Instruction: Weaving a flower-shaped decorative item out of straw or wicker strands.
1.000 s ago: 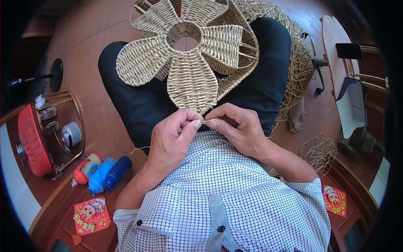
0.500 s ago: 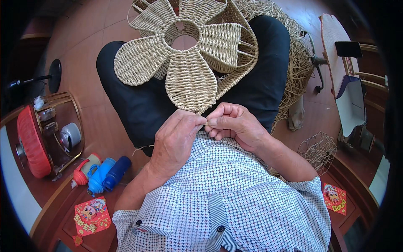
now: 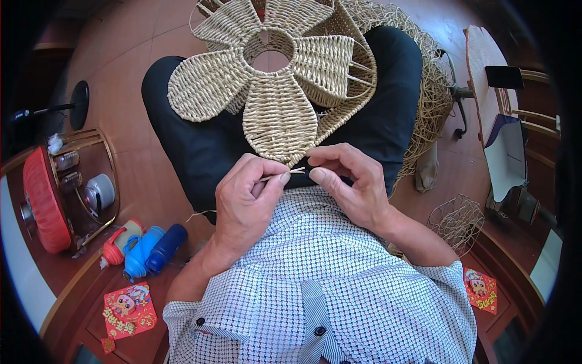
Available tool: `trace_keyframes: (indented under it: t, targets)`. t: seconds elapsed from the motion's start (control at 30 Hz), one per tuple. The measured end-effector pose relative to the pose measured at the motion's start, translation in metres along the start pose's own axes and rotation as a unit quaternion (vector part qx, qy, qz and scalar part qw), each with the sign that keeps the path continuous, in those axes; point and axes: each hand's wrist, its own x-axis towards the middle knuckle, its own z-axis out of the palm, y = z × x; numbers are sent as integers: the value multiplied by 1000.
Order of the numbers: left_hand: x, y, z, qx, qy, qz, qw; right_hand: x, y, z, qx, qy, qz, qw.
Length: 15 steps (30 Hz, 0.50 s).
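A flower-shaped woven piece (image 3: 280, 117) of straw-coloured cord, with a round hole in its middle, rests across my knees. One petal has bare rods (image 3: 359, 80) showing at its edge. Just below the nearest petal, my left hand (image 3: 248, 191) pinches a thin pale strand (image 3: 297, 171) between thumb and forefinger, its tips poking out to the right. My right hand (image 3: 351, 182) is beside those tips, thumb and forefinger apart with a gap between them. Its other fingers are curled and partly hidden.
A large heap of loose cord (image 3: 433, 103) lies to the right of my knee, near a wire-like tangle (image 3: 458, 224). Bottles (image 3: 167, 249) stand at left by a red-covered stool (image 3: 50, 200). A board (image 3: 485, 91) with a black phone-like slab (image 3: 504, 77) is at far right.
My right thumb and forefinger have parted from the strand and opened. More of the strand's tips now shows past my left fingers. The woven piece has shifted slightly right.
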Motion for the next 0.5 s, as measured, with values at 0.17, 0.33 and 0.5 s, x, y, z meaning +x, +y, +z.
trace_keyframes:
  t: [0.17,0.33,0.5]
  targets:
    - [-1,-12,3,-65,-18,-24,997,-1,-1,7,-24,-28,-51,998]
    - [-1,-4,-2,-40,-54,-28,997,1,1,7,40,-73,55,995]
    - [1,-4,-2,-8,-46,-7,999,8,1,3,245,-112,258,928]
